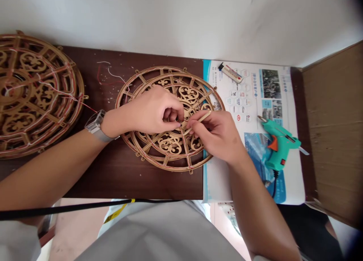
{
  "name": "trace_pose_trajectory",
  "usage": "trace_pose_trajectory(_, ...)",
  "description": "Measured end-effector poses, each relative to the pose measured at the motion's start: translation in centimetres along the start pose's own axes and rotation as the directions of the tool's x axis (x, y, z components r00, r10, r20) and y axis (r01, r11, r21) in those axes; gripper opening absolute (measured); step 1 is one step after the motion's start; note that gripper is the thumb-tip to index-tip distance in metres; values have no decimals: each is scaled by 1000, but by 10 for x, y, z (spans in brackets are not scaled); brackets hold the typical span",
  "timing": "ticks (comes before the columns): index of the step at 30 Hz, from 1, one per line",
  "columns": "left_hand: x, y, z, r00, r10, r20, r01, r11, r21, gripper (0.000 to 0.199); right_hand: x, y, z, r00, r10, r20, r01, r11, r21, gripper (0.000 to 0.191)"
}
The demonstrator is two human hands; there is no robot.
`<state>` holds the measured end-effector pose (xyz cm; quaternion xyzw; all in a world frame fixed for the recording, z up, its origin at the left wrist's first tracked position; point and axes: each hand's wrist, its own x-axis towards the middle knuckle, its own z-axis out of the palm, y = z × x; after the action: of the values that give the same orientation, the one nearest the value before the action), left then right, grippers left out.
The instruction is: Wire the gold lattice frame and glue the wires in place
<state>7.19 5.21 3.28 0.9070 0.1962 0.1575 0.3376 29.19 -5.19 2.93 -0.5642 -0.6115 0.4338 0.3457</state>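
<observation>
Grey clothing (159,238) fills the bottom of the view, nearest the camera. Beyond it runs a dark brown surface (96,174), its right part covered by a printed sheet (221,181). On the left, cut by the picture edge, lies a stack of round openwork frames (42,96) with red and white wiring. Another round frame (170,144) rests mid-surface, its right rim over the sheet. Both hands work at its hub: the left hand (157,109) is curled, thumb and fingertips drawn together, though whether they grip something small is hard to make out; the right hand (217,134) is closed in a pinch. To the right, a green glue gun (279,143) lies on the sheet, and a white lighter (231,72) with a black end lies near its far edge. Between the right thumb and fingers sits a slim pale stick (204,116), slanting down toward the hub. Thin loose wires (117,75) trail from the frame's upper left.
</observation>
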Motion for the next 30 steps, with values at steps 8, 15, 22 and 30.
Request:
trace_pose_trajectory(8,2,6,2,999,-37,15,37,999,1,5,1,0,-1,1000,29,7,-29,999,25,19)
trace_pose_trajectory(15,-1,1,4,989,145,31,-148,983,110,15,1,-1,-2,1000,-4,-1,4,1000,11,19)
trace_pose_trajectory(22,2,4,1,959,232,163,-266,934,237,31,2,-2,-3,1000,-13,16,13,1000,2,20)
trace_pose_trajectory(30,4,2,2,954,241,177,-268,951,156,31,1,0,-4,1000,-24,-2,24,1000,-11,20)
